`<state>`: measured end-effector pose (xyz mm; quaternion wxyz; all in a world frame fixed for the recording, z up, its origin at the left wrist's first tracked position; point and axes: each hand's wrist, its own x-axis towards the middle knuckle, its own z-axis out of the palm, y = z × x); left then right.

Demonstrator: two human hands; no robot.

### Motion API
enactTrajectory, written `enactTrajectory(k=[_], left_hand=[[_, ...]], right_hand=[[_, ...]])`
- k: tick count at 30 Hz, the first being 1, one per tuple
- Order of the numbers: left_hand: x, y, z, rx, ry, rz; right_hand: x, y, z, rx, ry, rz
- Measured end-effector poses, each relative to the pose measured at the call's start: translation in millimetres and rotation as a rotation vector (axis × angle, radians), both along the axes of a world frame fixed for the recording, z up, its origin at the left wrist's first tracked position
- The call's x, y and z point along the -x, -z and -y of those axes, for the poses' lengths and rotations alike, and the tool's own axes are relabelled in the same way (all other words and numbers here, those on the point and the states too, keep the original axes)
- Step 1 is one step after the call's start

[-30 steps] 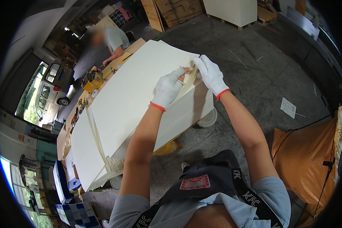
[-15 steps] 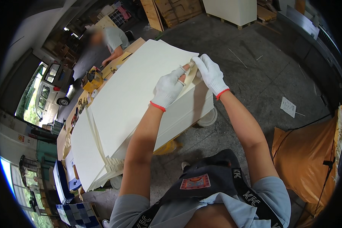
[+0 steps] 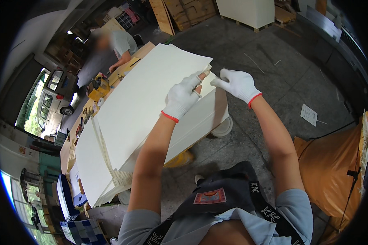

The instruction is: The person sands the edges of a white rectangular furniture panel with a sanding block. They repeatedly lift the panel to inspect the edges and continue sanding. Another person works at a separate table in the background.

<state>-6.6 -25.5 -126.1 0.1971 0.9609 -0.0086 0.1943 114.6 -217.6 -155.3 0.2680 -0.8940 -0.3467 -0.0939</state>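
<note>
A tall stack of large white paperboard sheets (image 3: 131, 94) stretches out in front of me, its upper sheets lifted and bowed along the right edge. At their far right corner, my left hand (image 3: 182, 98) grips that lifted edge; its white glove leaves some fingertips bare. My right hand (image 3: 242, 85), in a white glove with a red cuff, is just right of the corner. Its thumb and fingers are apart, with nothing between them. Beneath the raised sheets lies the rest of the stack (image 3: 204, 116). Toward the near left end, several sheet edges fan out in strips.
A wooden workbench (image 3: 141, 53) with tools and a yellow container (image 3: 98, 90) runs along the stack's left. Another person (image 3: 124, 43) leans there. A round white lid or bucket (image 3: 223, 127) stands under the stack's right side. An orange-covered bale (image 3: 327, 171) is at right.
My right hand has come away from the sheet corner, moving right and slightly down, and its fingers have parted. My left hand stays at the edge.
</note>
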Motion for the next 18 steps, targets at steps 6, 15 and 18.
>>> enactTrajectory(k=[6,15,18], left_hand=[[-6,1,-3,-0.094,0.06,-0.014],[-3,-3,-1,-0.043,0.035,-0.095],[-5,6,-6,-0.051,0.112,0.024]], right_hand=[[-5,1,-6,-0.184,-0.159,0.287],[8,11,-19,-0.534,-0.006,-0.549],[19,0,-15,-0.584,0.037,-0.426]])
